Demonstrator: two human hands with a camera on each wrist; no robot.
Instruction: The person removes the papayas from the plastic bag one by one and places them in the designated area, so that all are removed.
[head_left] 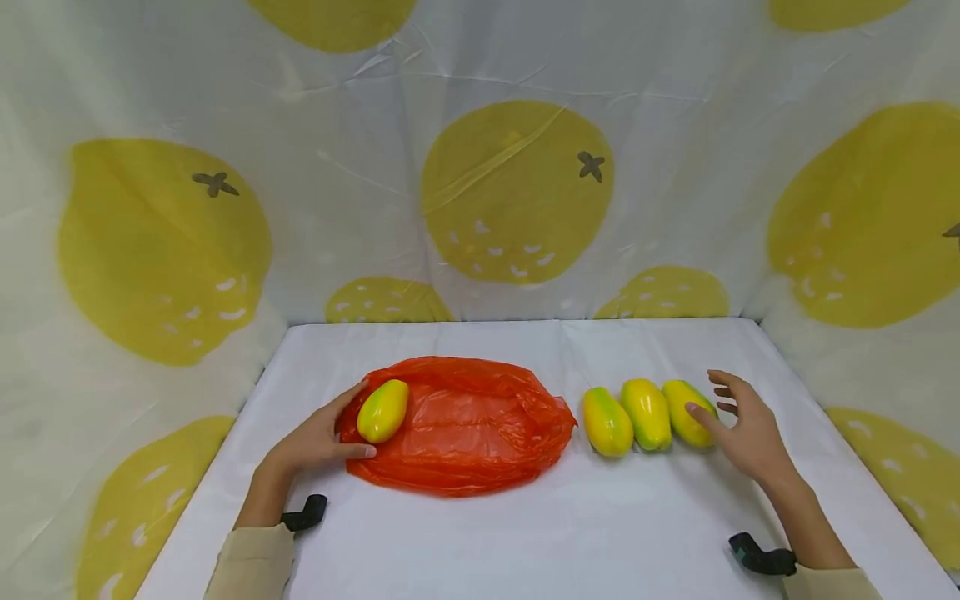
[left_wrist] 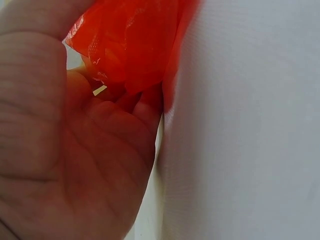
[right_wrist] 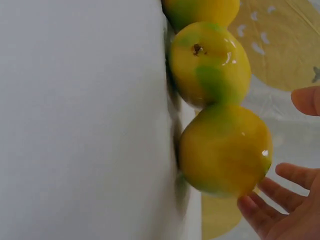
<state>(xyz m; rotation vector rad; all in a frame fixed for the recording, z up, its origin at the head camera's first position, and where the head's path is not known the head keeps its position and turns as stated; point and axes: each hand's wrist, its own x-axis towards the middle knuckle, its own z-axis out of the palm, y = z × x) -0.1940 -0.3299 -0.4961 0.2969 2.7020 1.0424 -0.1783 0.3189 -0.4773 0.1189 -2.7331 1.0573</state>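
A crumpled red plastic bag [head_left: 480, 425] lies spread on the white table. One glossy yellow-green fruit, papaya-like in shape [head_left: 383, 411], rests at the bag's left end, inside its raised rim. My left hand [head_left: 315, 437] holds that end, thumb at the front and fingers behind; in the left wrist view the red film [left_wrist: 135, 45] hides the fingertips. On the right, three similar fruits stand in a row: a left one [head_left: 607, 422], a middle one [head_left: 648, 414] and a right one [head_left: 688, 413]. My right hand [head_left: 750, 429] is beside the right fruit, fingers spread and loosely bent, not gripping it.
A white cloth covers the table [head_left: 525, 542]. Behind it and at both sides hang pale curtains [head_left: 675, 192] printed with big lemons. Dark wrist devices sit at the left wrist [head_left: 306, 512] and the right wrist [head_left: 761, 557].
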